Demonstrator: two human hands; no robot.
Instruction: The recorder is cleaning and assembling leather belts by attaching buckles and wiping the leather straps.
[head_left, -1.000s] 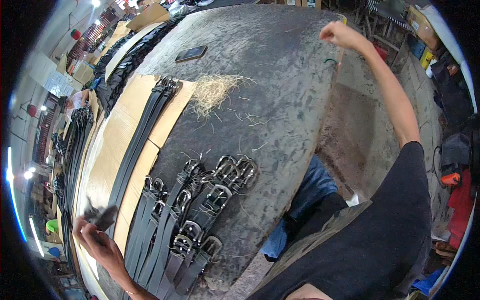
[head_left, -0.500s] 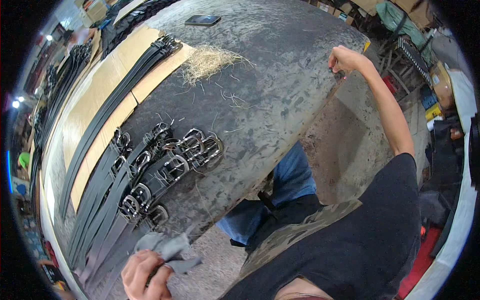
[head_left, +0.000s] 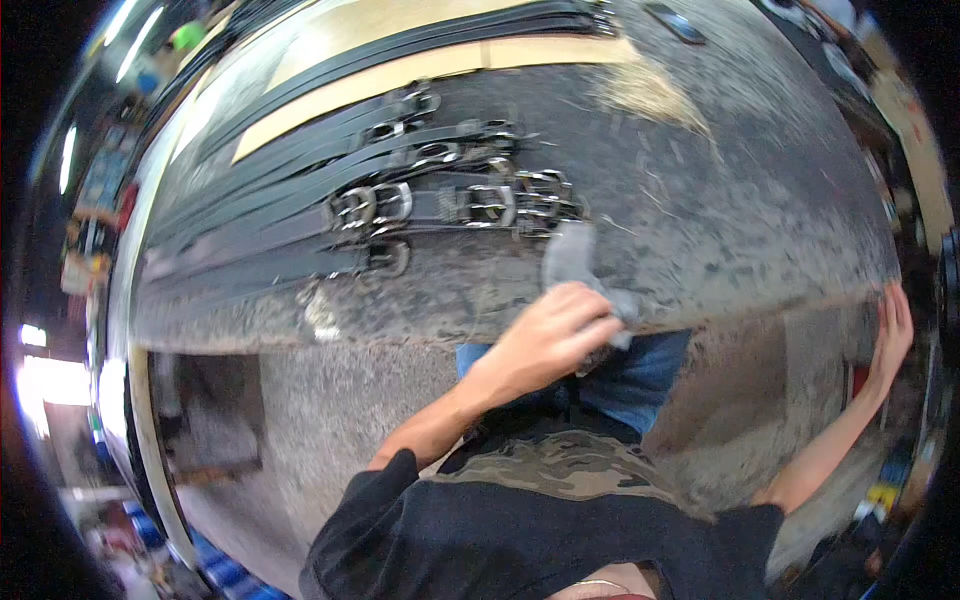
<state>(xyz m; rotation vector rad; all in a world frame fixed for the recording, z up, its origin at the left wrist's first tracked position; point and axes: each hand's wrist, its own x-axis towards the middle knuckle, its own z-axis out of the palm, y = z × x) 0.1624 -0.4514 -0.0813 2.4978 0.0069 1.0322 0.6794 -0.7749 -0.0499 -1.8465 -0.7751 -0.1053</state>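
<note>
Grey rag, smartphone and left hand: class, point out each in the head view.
Grey rag (head_left: 569, 254): head view, part above the hand.
Smartphone (head_left: 676, 23): head view, on its dark face.
Left hand (head_left: 556, 327): head view, on its back.

A black T-shirt, its short sleeves loose, carries a brown-and-grey camouflage band across the lower front. Blue jeans show beneath the tabletop's near edge. At the collar sits possibly a thin necklace. The hands are bare.
</note>
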